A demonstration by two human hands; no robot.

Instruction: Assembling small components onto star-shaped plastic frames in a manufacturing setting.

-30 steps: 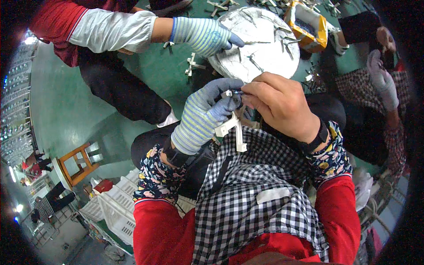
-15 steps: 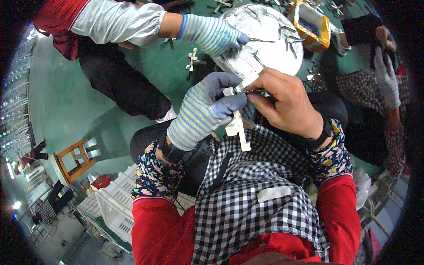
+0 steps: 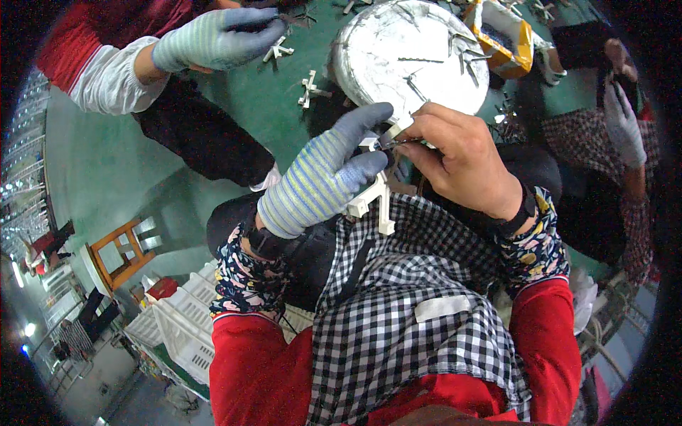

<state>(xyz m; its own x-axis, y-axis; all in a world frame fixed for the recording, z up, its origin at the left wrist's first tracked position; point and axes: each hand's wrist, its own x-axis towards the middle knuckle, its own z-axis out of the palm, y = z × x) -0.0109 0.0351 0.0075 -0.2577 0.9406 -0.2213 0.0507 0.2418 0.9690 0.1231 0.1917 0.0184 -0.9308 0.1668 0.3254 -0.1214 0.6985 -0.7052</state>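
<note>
My left hand (image 3: 302, 181), in a striped glove with grey-blue fingertips, holds a white branched plastic part (image 3: 383, 206) above my lap. Its index finger and thumb stand apart around the part's upper block, and its other fingers are mostly hidden behind. My bare right hand (image 3: 469, 163) meets the same part at its upper end. Its thumb and index finger are pinched on a thin dark piece (image 3: 388, 145), largely covered by the fingertips. Just beyond both hands is a round white work surface (image 3: 359, 60) with several thin dark strips (image 3: 420, 59) lying on it.
A co-worker's gloved hand (image 3: 220, 39) is at the upper left, over the green floor (image 3: 92, 170). White branched parts (image 3: 309, 91) lie there. A yellow-edged box (image 3: 522, 53) stands beyond the round surface. White crates (image 3: 188, 323) and a wooden stool (image 3: 121, 255) are on the left.
The co-worker's hand has drawn back left from the round surface. My left hand has shifted slightly left, its index finger and thumb further apart, and the white part has turned a little.
</note>
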